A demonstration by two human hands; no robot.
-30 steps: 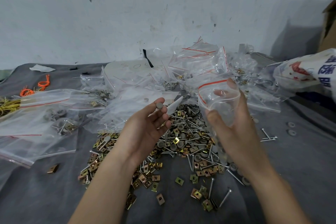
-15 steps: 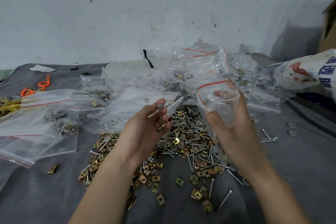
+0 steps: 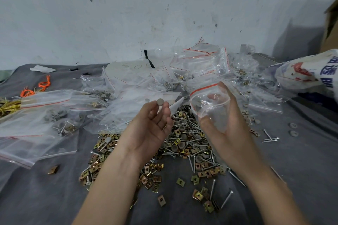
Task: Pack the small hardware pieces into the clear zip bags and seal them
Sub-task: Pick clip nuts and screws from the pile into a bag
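Observation:
My right hand (image 3: pixel 225 128) grips a small clear zip bag (image 3: pixel 208 105) with a red seal line, its mouth held open and facing left. My left hand (image 3: pixel 149 128), palm up, pinches a small grey round cap (image 3: pixel 160 101) at its fingertips, just left of the bag's mouth and apart from it. Below both hands lies a heap of loose hardware (image 3: pixel 184 144): brass square clip nuts, silver screws and grey caps on the grey cloth (image 3: pixel 36 197).
Several clear zip bags (image 3: pixel 36 115), some filled, lie at the left and along the back by the wall. Orange and yellow ties (image 3: pixel 27 93) sit far left. A printed white sack (image 3: pixel 307 71) lies at the right. Stray washers and screws (image 3: pixel 270 139) lie right of the heap.
My left hand has lifted the grey cap slightly and turned it toward the bag's mouth. The right hand and bag have hardly moved.

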